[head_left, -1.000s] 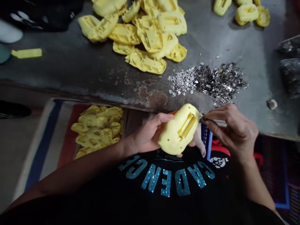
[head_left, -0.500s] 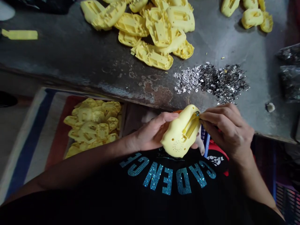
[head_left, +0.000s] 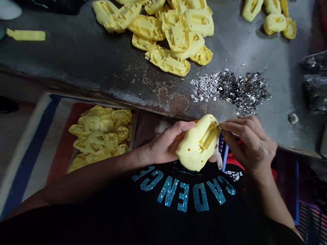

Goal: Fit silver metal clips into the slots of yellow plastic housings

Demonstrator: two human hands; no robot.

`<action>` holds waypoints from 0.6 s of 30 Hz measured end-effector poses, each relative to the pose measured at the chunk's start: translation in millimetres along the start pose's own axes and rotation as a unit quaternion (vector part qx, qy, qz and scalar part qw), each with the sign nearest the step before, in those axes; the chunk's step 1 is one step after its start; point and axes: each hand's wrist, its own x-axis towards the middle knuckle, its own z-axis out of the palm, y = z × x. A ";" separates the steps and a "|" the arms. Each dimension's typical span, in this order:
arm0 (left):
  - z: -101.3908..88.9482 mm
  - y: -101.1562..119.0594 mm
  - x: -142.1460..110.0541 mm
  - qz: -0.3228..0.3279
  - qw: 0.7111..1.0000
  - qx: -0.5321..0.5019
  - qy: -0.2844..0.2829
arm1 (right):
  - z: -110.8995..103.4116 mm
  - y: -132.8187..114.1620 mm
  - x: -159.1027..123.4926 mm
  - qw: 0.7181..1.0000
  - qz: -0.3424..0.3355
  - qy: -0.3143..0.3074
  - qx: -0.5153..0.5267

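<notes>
My left hand (head_left: pixel 170 141) is wrapped round a yellow plastic shell (head_left: pixel 195 146), thumb on its upper left edge. The shell is held tilted above my lap, its smooth outer face up, showing a long slot, screw holes and a ring of tiny holes. At the slot's upper end, small metal bits (head_left: pixel 217 124) glint. The fingers of my right hand (head_left: pixel 249 143) are pinched together right beside that end; what they hold, if anything, is too small to make out. Beyond, on the bench, lies a heap of small metal plates (head_left: pixel 230 89), shiny on the left and darker on the right.
More yellow shells (head_left: pixel 176 32) are piled on the grey bench (head_left: pixel 102 64), with a few others (head_left: pixel 274 23) at the back right. Bagged metal parts (head_left: pixel 316 90) lie at the right edge. A box of yellow shells (head_left: pixel 100 134) stands below the bench on the left.
My right fingertips have shifted slightly right, away from the slot's end, where metal bits now show more plainly. My left hand keeps the shell almost still; the whole view has shifted a little.
</notes>
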 end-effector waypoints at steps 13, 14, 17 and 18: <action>0.1 -2.7 -1.3 0.012 1.000 -0.013 0.000 | 1.1 -5.3 3.5 1.000 0.010 -0.012 -0.006; -0.2 -3.0 -1.4 0.013 1.000 -0.015 0.003 | 1.1 -5.4 3.6 1.000 0.011 -0.014 -0.007; -1.2 -3.5 -2.2 0.012 1.000 -0.019 0.008 | 1.7 -5.3 3.2 1.000 0.007 -0.014 -0.005; -1.4 -3.5 -2.5 0.013 1.000 -0.018 0.006 | 2.0 -5.1 2.9 1.000 0.006 -0.013 -0.002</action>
